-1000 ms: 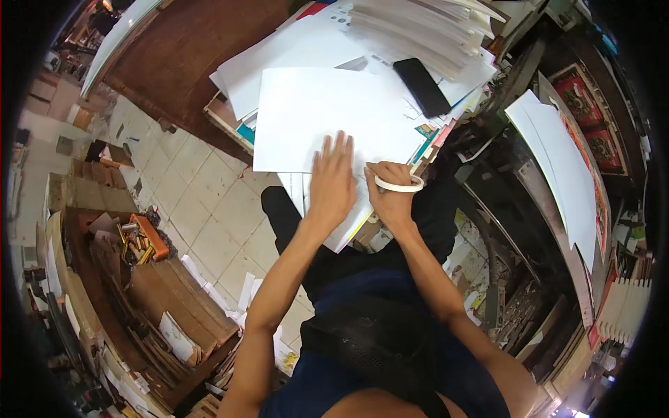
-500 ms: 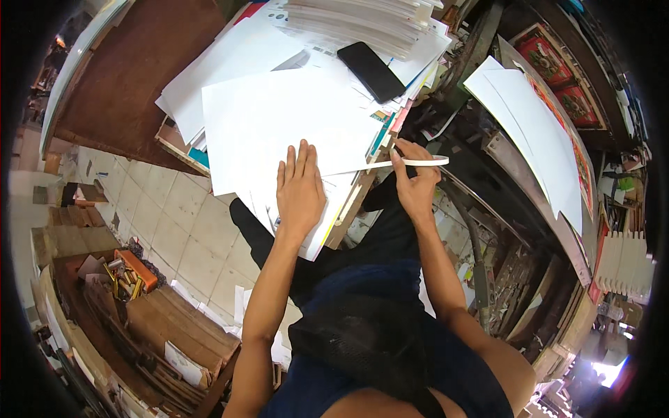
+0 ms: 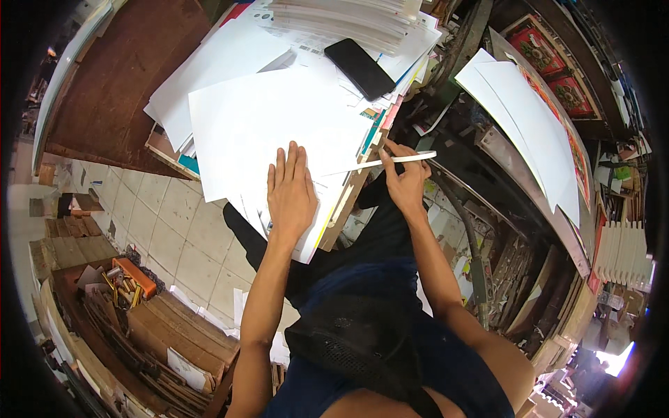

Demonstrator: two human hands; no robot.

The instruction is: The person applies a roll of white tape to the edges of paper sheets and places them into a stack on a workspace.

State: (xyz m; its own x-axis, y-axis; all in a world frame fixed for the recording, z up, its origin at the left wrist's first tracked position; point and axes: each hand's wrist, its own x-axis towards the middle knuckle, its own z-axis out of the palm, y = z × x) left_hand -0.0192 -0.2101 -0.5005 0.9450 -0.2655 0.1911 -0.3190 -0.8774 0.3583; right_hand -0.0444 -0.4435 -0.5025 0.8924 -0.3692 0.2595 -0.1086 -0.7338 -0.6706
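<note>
My left hand (image 3: 291, 198) lies flat, fingers stretched, on a large white sheet of paper (image 3: 265, 118) and the papers beneath it at the near edge of the pile. To its right, my right hand (image 3: 406, 180) pinches a narrow white strip (image 3: 397, 159) between thumb and fingers. One end of the strip reaches over the pile's right edge onto the paper; the other sticks out past my knuckles. I cannot tell what the strip is made of. A black phone (image 3: 359, 69) rests on the papers at the far right.
Behind the phone stands a stack of pale bound sheets (image 3: 345, 19). A brown board (image 3: 129, 83) is at the left. Large white sheets (image 3: 519, 118) lie on machinery at the right. An orange box (image 3: 134, 277) with small metal pieces sits among wooden blocks at lower left.
The whole view has shifted slightly, moving the pile and both hands a little left. The strip looks straighter and more edge-on in my right hand. My left hand stays flat on the paper.
</note>
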